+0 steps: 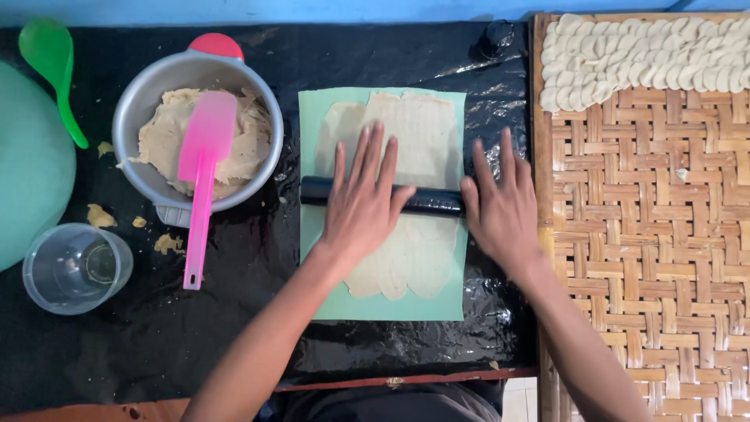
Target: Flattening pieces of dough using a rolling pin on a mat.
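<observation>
Black plastic sheeting [234,328] is spread over the table, with a woven bamboo tray [648,258] at the right. At centre, a flattened dough sheet [410,141] is laid on a green mat [312,234]. Uneven pressure could tear the thin dough or skew the mat. A black rolling pin [426,202] is pressed by the left hand [363,203] and right hand [500,211], fingers flat and spread, not clamped.

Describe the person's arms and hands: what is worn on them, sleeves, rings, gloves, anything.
Both forearms are bare, with no sleeves in view. The left hand and right hand wear no gloves; no rings, watch or bracelet show. Fingernails are short and plain.
</observation>
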